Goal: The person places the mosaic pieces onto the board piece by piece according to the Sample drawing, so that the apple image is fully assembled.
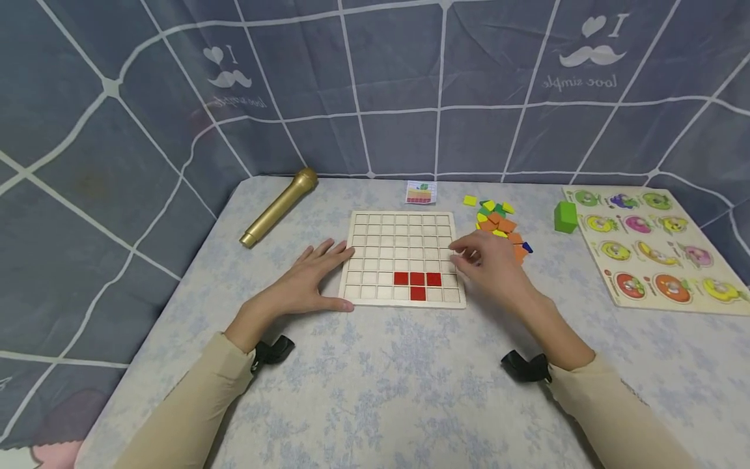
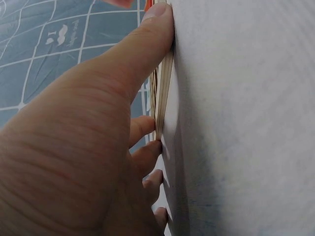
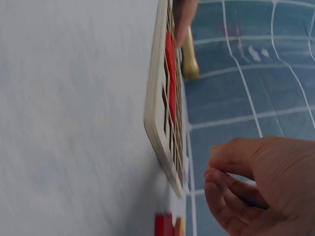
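Note:
A wooden grid board [image 1: 383,236] lies on the table, with several red square tiles [image 1: 417,279] set in its lower right cells. My left hand [image 1: 307,277] rests at the board's left edge with its fingers spread. In the left wrist view the thumb [image 2: 140,44] lies along the board's rim and the fingertips touch its side. My right hand [image 1: 489,264] hovers over the board's right edge, with thumb and bent fingers [image 3: 231,152] close together at the tips. A dark reddish sliver shows between them; I cannot tell if it is a held tile.
Loose yellow, green and orange pieces [image 1: 498,223] lie beyond my right hand. A red block [image 3: 164,225] shows near the board in the right wrist view. Around stand a pattern card [image 1: 420,193], gold microphone [image 1: 278,208], green block [image 1: 565,217] and fruit puzzle board [image 1: 674,251].

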Action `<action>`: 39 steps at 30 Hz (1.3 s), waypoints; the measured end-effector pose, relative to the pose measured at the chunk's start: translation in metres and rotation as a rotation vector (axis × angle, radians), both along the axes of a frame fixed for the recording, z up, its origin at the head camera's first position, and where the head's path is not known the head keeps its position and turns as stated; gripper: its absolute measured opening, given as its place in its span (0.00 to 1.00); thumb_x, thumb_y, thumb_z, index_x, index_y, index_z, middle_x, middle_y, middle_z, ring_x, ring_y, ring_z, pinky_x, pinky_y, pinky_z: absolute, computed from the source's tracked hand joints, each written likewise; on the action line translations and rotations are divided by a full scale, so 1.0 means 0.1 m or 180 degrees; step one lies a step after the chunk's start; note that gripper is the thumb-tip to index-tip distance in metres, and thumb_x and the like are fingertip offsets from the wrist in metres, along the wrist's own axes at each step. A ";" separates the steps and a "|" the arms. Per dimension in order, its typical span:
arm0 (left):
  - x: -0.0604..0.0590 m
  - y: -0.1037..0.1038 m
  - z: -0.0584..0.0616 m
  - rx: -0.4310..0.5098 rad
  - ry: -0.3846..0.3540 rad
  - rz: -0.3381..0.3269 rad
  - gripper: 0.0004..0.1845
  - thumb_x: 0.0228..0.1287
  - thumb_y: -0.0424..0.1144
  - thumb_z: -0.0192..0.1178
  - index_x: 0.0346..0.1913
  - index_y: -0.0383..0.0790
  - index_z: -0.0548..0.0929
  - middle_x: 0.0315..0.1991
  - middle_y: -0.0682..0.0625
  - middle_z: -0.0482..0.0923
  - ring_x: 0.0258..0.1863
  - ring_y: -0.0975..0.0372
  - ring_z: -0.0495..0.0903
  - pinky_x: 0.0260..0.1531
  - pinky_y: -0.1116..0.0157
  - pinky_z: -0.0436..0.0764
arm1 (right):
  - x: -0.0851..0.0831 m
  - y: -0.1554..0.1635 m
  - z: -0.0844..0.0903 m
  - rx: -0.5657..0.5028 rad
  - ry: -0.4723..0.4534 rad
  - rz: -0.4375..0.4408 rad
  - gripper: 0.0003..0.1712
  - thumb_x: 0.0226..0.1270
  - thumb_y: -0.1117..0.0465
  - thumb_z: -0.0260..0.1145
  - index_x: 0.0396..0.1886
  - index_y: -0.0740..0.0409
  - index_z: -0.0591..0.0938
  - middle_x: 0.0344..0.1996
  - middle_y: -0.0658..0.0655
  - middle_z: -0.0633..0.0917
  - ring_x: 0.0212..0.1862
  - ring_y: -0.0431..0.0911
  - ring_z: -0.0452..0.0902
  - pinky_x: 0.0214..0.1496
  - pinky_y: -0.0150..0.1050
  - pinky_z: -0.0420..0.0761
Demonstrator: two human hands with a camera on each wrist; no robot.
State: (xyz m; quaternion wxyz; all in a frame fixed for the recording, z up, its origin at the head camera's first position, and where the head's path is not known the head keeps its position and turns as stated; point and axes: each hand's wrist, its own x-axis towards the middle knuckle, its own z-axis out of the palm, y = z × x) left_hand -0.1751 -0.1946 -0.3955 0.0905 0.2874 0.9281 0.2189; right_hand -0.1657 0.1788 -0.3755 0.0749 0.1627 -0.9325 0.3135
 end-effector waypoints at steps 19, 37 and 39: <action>0.01 0.00 0.00 0.0016 -0.0044 0.0007 0.60 0.57 0.61 0.78 0.85 0.45 0.57 0.86 0.43 0.49 0.86 0.43 0.41 0.84 0.39 0.39 | -0.18 0.70 -0.06 0.0458 -0.0435 -0.0548 0.16 0.68 0.64 0.75 0.51 0.69 0.88 0.36 0.66 0.88 0.39 0.56 0.80 0.40 0.45 0.76; 0.00 -0.01 -0.01 -0.0003 -0.0014 -0.0011 0.60 0.57 0.62 0.77 0.85 0.46 0.56 0.86 0.43 0.49 0.86 0.44 0.41 0.84 0.39 0.40 | -0.17 0.71 -0.08 0.0144 -0.0429 -0.0664 0.09 0.66 0.67 0.76 0.44 0.67 0.89 0.33 0.64 0.86 0.38 0.54 0.78 0.37 0.40 0.77; 0.00 0.00 -0.01 -0.0010 -0.0001 -0.0019 0.60 0.57 0.62 0.77 0.85 0.46 0.56 0.86 0.43 0.49 0.86 0.44 0.41 0.83 0.39 0.40 | -0.16 0.70 -0.07 0.0126 -0.0353 -0.0679 0.09 0.67 0.66 0.76 0.43 0.66 0.90 0.33 0.64 0.87 0.39 0.55 0.78 0.37 0.41 0.76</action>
